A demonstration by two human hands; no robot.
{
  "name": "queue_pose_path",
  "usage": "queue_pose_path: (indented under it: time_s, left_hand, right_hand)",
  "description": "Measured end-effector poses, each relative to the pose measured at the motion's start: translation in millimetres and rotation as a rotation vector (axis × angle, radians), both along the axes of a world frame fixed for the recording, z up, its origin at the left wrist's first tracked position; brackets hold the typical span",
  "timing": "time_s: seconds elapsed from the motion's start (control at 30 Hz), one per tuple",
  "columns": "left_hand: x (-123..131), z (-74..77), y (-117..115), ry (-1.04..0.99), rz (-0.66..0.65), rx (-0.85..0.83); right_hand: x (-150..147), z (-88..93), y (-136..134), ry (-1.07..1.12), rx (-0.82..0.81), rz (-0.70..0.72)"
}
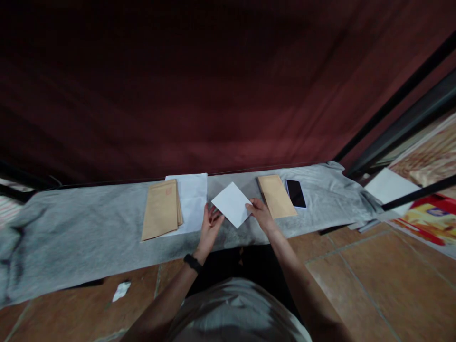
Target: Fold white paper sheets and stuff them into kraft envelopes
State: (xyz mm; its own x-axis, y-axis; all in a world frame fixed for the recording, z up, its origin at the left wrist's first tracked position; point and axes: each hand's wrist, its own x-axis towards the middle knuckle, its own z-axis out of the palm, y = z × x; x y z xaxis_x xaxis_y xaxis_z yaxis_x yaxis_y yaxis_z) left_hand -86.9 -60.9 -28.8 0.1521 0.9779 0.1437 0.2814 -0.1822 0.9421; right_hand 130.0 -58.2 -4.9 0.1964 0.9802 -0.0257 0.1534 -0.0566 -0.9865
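A folded white paper (pixel 232 205) is held above the grey cloth, turned so that one corner points away from me. My right hand (pixel 261 213) pinches its right corner between thumb and fingers. At its left edge is my left hand (pixel 211 225), fingers spread, with the thumb near the lower left edge; whether it grips the paper is hard to tell. Brown envelopes (pixel 160 209) lie to the left, partly over white sheets (pixel 194 202). More brown envelopes (pixel 278 195) lie to the right of my right hand.
A phone (pixel 296 194) lies beside the right envelopes on the grey cloth (pixel 89 228). Behind rises a dark red curtain (pixel 213 95). Black metal bars (pixel 409 92) and a red and yellow package (pixel 427 221) are at the right. A crumpled white scrap (pixel 121 290) lies on the tiled floor.
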Motion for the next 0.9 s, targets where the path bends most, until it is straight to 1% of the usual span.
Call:
queue_pose_path:
  time_s: [0.03, 0.1, 0.13, 0.2, 0.23, 0.3, 0.37, 0.43, 0.5, 0.6, 0.67, 0.73, 0.8, 0.9]
  left_hand:
    - [2.4, 2.2, -0.2, -0.033, -0.05, -0.032]
    - [7.3, 5.6, -1.6, 0.009, -0.139, -0.048]
    - [9.3, 7.0, -2.4, 0.059, -0.157, -0.041]
    - [11.5, 10.0, -3.5, 0.142, -0.139, -0.008]
    - [11.5, 12.0, -3.4, 0.178, -0.124, 0.034]
    - [9.9, 16.9, -2.3, 0.274, -0.122, 0.171]
    - [7.4, 21.1, -0.9, 0.452, -0.143, 0.35]
    - [6.3, 21.6, -0.9, 0.657, -0.172, 0.472]
    - [7.6, 16.5, -3.4, 0.831, -0.21, 0.52]
    - [13.1, 1.9, -10.4, 0.981, -0.275, 0.533]
    - [17.3, -6.9, -14.8, 1.017, -0.309, 0.527]
    - [20.6, -11.3, -17.7, 1.02, -0.333, 0.519]
    - [23.1, -11.3, -19.0, 1.002, -0.352, 0.507]
    - [26.2, -8.3, -20.0, 0.974, -0.37, 0.483]
  right_hand:
    - [-3.5, 0.1, -3.1, 0.041, 0.0, 0.001]
    - [-10.0, 0.2, -7.0, 0.103, -0.002, -0.001]
    - [-12.6, 0.1, -7.8, 0.126, -0.004, -0.006]
    - [-15.6, -0.3, -8.0, 0.159, -0.005, -0.031]
    - [-16.0, -0.6, -7.8, 0.168, -0.003, -0.05]
    - [-14.8, -1.1, -7.7, 0.214, -0.006, -0.089]
    - [-12.1, -2.3, -9.0, 0.309, -0.034, -0.094]
    - [-9.6, -5.2, -11.5, 0.378, -0.093, -0.058]
    - [-8.1, -10.7, -14.2, 0.292, -0.145, -0.04]
    - [-7.1, -22.9, -17.2, 0.057, -0.155, -0.103]
    - [-6.0, -31.2, -18.1, -0.031, -0.141, -0.147]
    - [-4.7, -37.5, -18.5, -0.086, -0.132, -0.17]
    - [-4.1, -41.6, -19.1, -0.18, -0.118, -0.187]
    - [-5.4, -44.0, -20.5, -0.443, -0.085, -0.18]
